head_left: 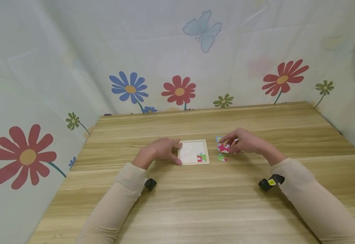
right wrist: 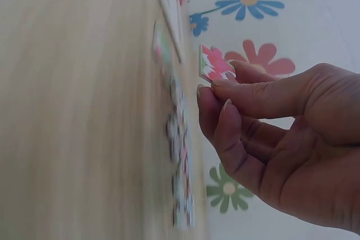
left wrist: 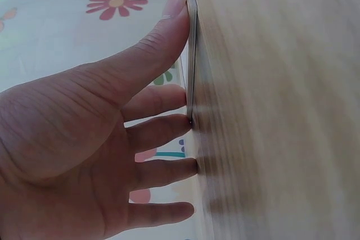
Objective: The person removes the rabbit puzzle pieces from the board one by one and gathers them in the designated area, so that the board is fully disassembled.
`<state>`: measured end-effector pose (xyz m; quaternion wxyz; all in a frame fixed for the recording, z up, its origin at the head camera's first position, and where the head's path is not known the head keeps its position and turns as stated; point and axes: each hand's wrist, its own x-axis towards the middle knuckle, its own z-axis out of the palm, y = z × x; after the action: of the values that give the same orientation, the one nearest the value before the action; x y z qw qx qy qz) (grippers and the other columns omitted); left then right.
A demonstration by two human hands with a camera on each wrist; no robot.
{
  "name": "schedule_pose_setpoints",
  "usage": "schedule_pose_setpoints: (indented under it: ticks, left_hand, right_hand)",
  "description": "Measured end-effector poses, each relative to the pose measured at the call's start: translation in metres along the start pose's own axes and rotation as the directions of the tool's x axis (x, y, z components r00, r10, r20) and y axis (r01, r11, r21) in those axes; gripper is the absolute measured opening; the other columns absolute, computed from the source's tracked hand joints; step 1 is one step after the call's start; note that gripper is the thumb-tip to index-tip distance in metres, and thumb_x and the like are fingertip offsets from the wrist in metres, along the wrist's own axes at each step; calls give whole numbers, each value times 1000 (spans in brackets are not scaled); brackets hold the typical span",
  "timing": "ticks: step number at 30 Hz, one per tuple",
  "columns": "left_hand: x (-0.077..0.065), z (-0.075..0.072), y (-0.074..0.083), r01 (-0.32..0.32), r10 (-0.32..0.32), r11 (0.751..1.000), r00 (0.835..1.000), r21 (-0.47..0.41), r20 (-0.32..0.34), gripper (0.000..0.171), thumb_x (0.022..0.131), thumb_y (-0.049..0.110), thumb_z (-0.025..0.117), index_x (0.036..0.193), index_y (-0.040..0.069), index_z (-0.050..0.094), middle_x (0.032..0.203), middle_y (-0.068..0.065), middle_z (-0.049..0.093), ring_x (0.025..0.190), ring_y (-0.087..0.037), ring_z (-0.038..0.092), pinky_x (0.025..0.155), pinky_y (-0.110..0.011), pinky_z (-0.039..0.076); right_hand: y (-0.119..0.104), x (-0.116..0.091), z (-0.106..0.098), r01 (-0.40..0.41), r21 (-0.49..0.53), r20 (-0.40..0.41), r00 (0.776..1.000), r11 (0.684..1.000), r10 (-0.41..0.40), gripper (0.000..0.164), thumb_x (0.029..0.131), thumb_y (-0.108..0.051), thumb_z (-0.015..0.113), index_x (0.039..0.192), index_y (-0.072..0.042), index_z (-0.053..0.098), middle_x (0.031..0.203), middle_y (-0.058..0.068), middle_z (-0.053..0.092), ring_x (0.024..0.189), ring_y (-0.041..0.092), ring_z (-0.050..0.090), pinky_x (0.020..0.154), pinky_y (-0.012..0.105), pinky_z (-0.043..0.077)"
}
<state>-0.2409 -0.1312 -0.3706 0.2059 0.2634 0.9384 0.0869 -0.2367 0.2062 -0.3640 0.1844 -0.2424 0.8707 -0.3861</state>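
My left hand [head_left: 163, 149] is at the left side of a square puzzle tray [head_left: 208, 152] with a pale wooden rim. Its thumb lies along the rim near one corner, while the spread, fairly straight fingers touch the left edge and the tabletop. One puzzle piece [head_left: 201, 157], green and red, sits in the tray's near right corner. Over the loose pieces, my right hand [head_left: 246, 141] pinches a pink and white puzzle piece [right wrist: 215, 64] between thumb and fingers, raised above the table in the right wrist view. Some loose puzzle pieces [head_left: 222, 157] lie beneath that hand, partly hidden by it.
The wood-grain table [head_left: 177, 203] extends around the tray and meets a white wall covering [head_left: 153, 44] with printed flowers at the back and sides. A black wrist camera [head_left: 150, 184] is on the left wrist, another black camera [head_left: 266, 184] on the right.
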Motion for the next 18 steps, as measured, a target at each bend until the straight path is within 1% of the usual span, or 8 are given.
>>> schedule_pose_setpoints:
  ticks: [3, 7, 10, 13, 16, 18]
  left_hand:
    - [-1, 0, 1, -4, 4, 1000, 1000, 2, 1, 89, 81, 49, 79, 151, 10, 43, 160, -11, 30, 148, -31, 26, 119, -43, 23]
    - [-1, 0, 1, -2, 2, 1000, 1000, -12, 5, 88, 81, 49, 80, 151, 9, 43, 160, -11, 31, 148, -30, 26, 119, -43, 23]
    - [-1, 0, 1, -1, 1, 1000, 1000, -14, 1, 89, 81, 48, 80, 151, 9, 43, 160, -11, 31, 148, -29, 26, 119, -43, 24]
    - [-1, 1, 0, -1, 1, 1000, 1000, 6, -5, 89, 80, 50, 79, 151, 11, 43, 159, -9, 31, 147, -28, 27, 119, -42, 24]
    - [-1, 1, -1, -2, 2, 1000, 1000, 17, -12, 90, 80, 51, 80, 152, 11, 43, 159, -9, 32, 147, -27, 28, 118, -41, 25]
    - [-1, 2, -1, -2, 2, 1000, 1000, 16, -14, 91, 80, 51, 80, 152, 11, 43, 159, -9, 33, 147, -27, 28, 118, -41, 25]
  right_hand:
    - [10, -12, -6, -6, -37, -11, 1000, 999, 5, 36, 86, 5, 70, 122, 0, 70, 101, 10, 68, 89, 25, 61, 71, 35, 54]
    - [20, -22, -11, -19, -74, -8, 1000, 997, 19, 38, 85, 5, 72, 122, -2, 71, 101, 8, 69, 93, 26, 60, 75, 34, 52]
    - [24, -25, -11, -39, -64, 8, 999, 997, 39, 41, 83, 5, 74, 123, -2, 71, 100, 8, 69, 90, 26, 58, 69, 31, 51]
    - [25, -26, -10, -43, -24, 29, 999, 999, 43, 40, 82, 6, 75, 121, 0, 72, 98, 9, 68, 86, 25, 56, 63, 29, 51]
    - [23, -26, -7, -15, -20, 40, 999, 1000, 15, 35, 80, 5, 76, 115, 1, 74, 92, 9, 66, 83, 24, 55, 61, 28, 50]
    - [21, -25, -4, 18, -55, 38, 999, 998, -16, 32, 79, 5, 77, 111, 0, 75, 88, 7, 65, 80, 22, 55, 61, 27, 49]
